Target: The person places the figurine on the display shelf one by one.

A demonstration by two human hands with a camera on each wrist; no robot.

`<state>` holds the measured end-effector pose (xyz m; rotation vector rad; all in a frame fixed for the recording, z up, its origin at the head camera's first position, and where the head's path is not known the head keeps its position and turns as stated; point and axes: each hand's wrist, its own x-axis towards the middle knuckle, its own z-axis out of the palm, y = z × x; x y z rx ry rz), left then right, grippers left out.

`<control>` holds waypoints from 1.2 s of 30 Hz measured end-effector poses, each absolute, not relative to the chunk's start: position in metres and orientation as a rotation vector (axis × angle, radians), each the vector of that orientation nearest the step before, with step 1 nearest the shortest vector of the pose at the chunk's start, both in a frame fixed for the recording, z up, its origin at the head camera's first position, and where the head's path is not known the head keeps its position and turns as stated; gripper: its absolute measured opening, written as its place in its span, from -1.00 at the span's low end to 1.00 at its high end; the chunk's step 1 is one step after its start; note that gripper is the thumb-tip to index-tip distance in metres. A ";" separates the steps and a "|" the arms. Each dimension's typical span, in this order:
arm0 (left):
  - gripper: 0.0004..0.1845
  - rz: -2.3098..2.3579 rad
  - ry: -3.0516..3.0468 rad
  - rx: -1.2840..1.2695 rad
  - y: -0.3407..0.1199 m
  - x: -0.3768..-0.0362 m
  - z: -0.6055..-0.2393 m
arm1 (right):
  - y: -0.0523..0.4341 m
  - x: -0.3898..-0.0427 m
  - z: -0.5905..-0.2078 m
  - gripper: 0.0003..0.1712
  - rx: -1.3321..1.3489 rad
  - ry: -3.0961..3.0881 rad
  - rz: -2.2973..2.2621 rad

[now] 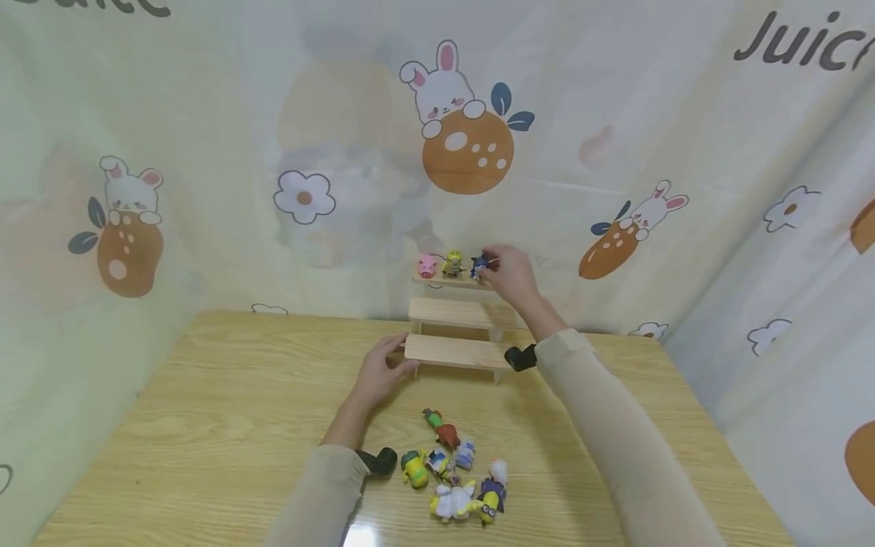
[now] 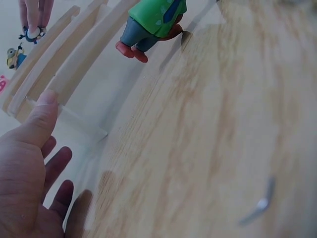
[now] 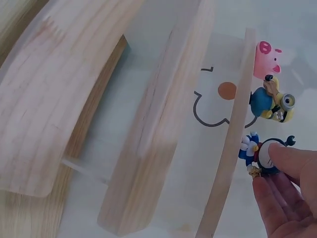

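A three-step wooden riser [image 1: 451, 313] stands at the table's far edge. On its top step are a pink pig figure [image 1: 427, 266], a yellow minion figure [image 1: 452, 264] and a blue-and-white figure [image 1: 478, 266]. My right hand [image 1: 509, 275] pinches the blue-and-white figure [image 3: 260, 154] between fingertips on the top step [image 3: 230, 144], beside the minion [image 3: 272, 103] and pig [image 3: 266, 59]. My left hand [image 1: 379, 372] holds the left end of the lowest step [image 2: 74, 74], thumb [image 2: 42, 116] against the wood, fingers loosely straight.
Several small toy figures [image 1: 454, 471] lie in a pile on the wooden table [image 1: 205, 425] in front of me. One with a green shirt [image 2: 151, 22] lies near the riser. Cartoon-printed cloth walls [image 1: 307, 152] surround the table on three sides.
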<state>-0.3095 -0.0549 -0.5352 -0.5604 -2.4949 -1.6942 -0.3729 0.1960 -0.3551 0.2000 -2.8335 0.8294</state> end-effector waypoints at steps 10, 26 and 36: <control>-0.26 -1.686 -2.501 -0.570 -0.053 -0.311 -0.535 | 0.194 -0.379 -0.354 -0.43 0.152 -2.856 0.779; -0.29 -1.679 -2.499 -0.537 -0.054 -0.311 -0.535 | 0.185 -0.385 -0.357 -0.45 0.198 -2.837 0.752; -0.29 -1.706 -2.496 -0.525 -0.054 -0.312 -0.537 | 0.185 -0.385 -0.356 -0.44 0.205 -2.856 0.740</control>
